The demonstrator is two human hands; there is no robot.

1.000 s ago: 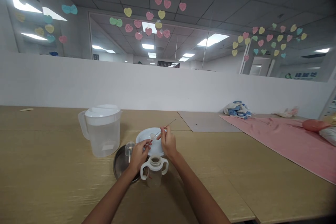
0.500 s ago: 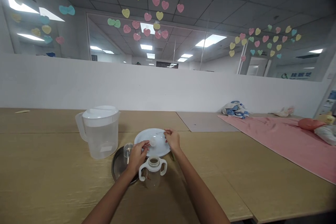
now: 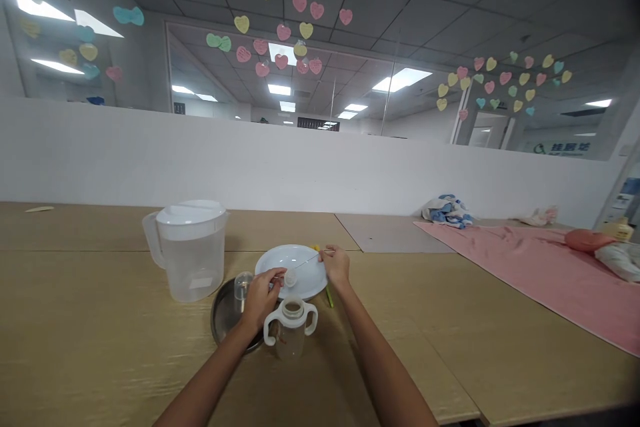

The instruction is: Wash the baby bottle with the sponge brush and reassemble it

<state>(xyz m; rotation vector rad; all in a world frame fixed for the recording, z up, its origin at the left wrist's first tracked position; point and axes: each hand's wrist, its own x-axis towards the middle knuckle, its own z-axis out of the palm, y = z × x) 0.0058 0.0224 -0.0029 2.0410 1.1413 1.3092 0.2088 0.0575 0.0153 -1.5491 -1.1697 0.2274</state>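
**A:** What does each hand have?

**B:** The right hand [image 3: 336, 267] pinches one end of a thin wire [image 3: 309, 259], with its fingertips [image 3: 327, 252] pressed together on it. The wire stretches across a white plate [image 3: 300, 251] to a small white tip [image 3: 290, 277], which sits above the plate near the left hand [image 3: 261, 300].

**A:** Is the left hand gripping it?

**B:** I can't tell. Its fingers are close together right by the tip, but the hand blocks the view, so they may be clamped on the wire or only just beside it.

**A:** How would that wire handle?

**B:** It looks very light and probably springy, and so thin that it could slip from a loose pinch. I'd take it by the bare end, as the right hand does. The tip looks soft, so I wouldn't squeeze it.

**A:** What's nearby?

**B:** A two-handled cup [image 3: 291, 327] stands just in front of the plate. A small clear cup [image 3: 243, 287] sits on a steel tray [image 3: 224, 320] by the left hand, and a plastic jug [image 3: 189, 260] stands further left. A green strip [image 3: 329, 297] lies against the plate's edge.
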